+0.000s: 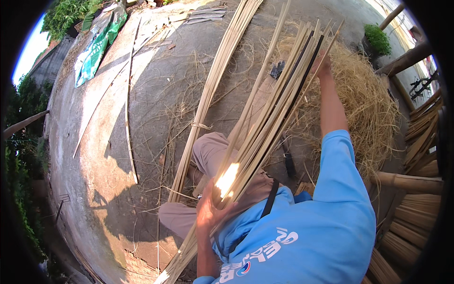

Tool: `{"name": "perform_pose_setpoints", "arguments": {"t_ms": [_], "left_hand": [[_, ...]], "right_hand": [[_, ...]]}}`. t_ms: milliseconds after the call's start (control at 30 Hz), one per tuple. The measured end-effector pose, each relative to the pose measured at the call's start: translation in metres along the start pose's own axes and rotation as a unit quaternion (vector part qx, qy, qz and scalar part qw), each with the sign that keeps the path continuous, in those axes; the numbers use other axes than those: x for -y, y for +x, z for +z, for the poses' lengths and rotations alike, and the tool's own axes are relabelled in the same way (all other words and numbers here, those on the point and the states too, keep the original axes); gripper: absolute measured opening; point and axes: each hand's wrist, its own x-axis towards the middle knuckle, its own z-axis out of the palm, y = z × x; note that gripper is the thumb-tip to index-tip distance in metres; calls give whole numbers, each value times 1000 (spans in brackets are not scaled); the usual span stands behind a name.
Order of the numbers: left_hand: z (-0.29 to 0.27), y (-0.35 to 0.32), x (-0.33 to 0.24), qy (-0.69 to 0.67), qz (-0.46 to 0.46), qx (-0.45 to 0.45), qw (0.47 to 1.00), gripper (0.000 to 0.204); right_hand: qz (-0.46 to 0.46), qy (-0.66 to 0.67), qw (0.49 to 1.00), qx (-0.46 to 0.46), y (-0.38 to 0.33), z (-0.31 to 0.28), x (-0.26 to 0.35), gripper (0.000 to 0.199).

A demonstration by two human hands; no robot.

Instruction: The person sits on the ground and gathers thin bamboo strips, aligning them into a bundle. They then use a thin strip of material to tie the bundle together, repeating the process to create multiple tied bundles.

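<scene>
A long bundle of split bamboo strips (265,128) lies slantwise across my lap, pale with a few dark strips among them. At its near part my left hand (209,213) is wrapped round the strips, thumb across the top. Out at the far end, my right hand (323,66) grips the bundle's right side with the arm stretched; its fingers are partly hidden behind the strips. Left of my knees, a second bamboo bundle (215,71) rests on the ground, tied with a thin strip (201,126).
A heap of fine bamboo shavings (362,99) spreads at the right. Stacked bamboo pieces (411,213) and a pole (402,182) stand at the right edge. Loose long strips (127,109) lie on the concrete floor (156,90). A green and white sack (99,49) is at the far left.
</scene>
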Motion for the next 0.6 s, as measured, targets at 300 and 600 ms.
{"name": "perform_pose_setpoints", "arguments": {"t_ms": [300, 600], "left_hand": [[4, 0, 4, 27, -22, 10, 999, 109], [5, 4, 12, 19, -9, 8, 1000, 109]], "right_hand": [[-111, 72, 991, 3, 12, 40, 34, 64], [-170, 20, 970, -173, -50, -126, 71, 64]]}}
